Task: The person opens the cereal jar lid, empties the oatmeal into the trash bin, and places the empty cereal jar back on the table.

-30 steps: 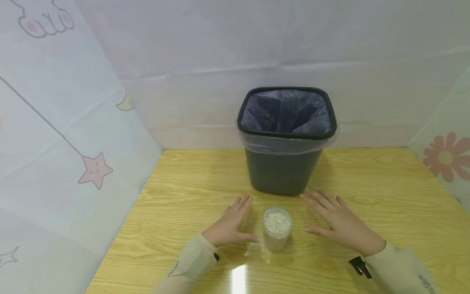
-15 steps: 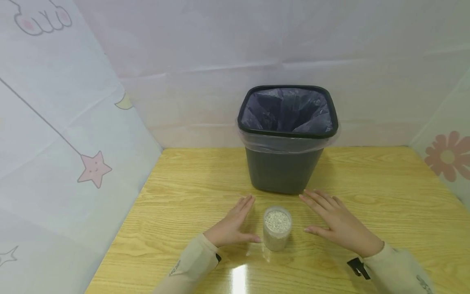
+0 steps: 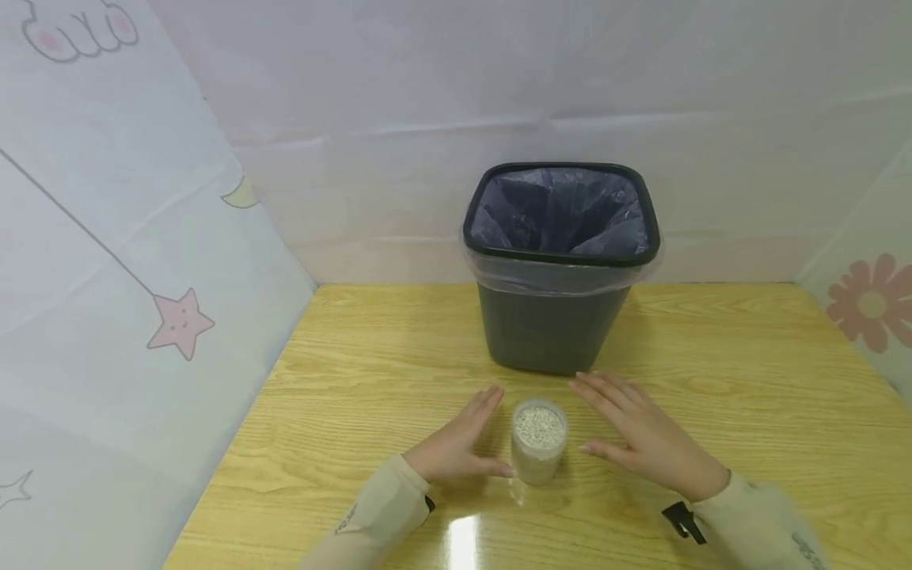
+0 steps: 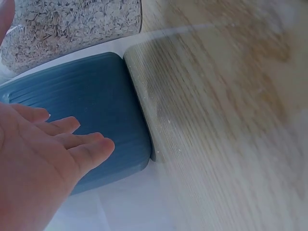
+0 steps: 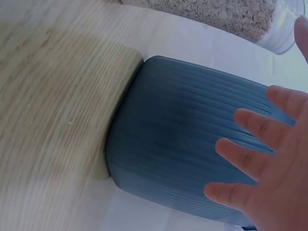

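A clear jar (image 3: 539, 443) full of pale flakes stands upright on the table in the head view; no lid shows on it. On its left is my left hand (image 3: 457, 445), fingers extended, thumb tip right beside the jar; whether it touches I cannot tell. To the right, my right hand (image 3: 640, 440) spreads its fingers and thumb, with a small gap to the jar. The left wrist view shows the flakes through the jar's wall (image 4: 82, 24) above the open left hand (image 4: 43, 159). Open fingers (image 5: 245, 156) also show in the right wrist view.
A dark bin (image 3: 552, 328) with a translucent liner (image 3: 563, 277) stands behind the jar, close to the right fingertips in the head view. The wood-grain table (image 3: 356, 348) meets a printed cloth backdrop (image 3: 392, 158) at the back and sides.
Both hands have moved inward toward the jar, the left one rightward and the right one leftward. The jar and bin stay in place; the head view has shifted slightly.
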`<action>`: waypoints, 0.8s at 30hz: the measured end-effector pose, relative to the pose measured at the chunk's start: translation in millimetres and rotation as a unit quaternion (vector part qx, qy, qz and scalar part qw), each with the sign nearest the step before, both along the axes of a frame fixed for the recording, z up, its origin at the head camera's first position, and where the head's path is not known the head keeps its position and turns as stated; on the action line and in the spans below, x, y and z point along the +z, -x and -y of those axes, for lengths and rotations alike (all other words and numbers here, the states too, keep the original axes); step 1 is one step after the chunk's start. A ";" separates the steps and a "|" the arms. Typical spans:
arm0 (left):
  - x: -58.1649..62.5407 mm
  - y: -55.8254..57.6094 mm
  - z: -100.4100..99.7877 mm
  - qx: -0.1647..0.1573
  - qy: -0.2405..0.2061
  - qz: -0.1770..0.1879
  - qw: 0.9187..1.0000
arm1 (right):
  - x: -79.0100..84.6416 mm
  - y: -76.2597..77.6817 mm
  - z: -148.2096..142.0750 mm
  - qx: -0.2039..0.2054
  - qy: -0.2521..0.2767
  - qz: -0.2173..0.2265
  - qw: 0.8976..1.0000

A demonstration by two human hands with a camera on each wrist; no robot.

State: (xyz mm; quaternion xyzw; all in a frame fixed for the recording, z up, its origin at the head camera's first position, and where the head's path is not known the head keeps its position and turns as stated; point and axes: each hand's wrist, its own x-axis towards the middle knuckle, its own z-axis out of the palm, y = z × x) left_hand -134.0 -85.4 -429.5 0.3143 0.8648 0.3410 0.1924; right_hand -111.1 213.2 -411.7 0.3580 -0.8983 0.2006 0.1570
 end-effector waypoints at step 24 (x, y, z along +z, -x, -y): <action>-5.4 0.2 -14.5 0.003 0.003 0.003 1.000 | -4.1 0.7 21.1 0.022 0.016 -0.017 0.999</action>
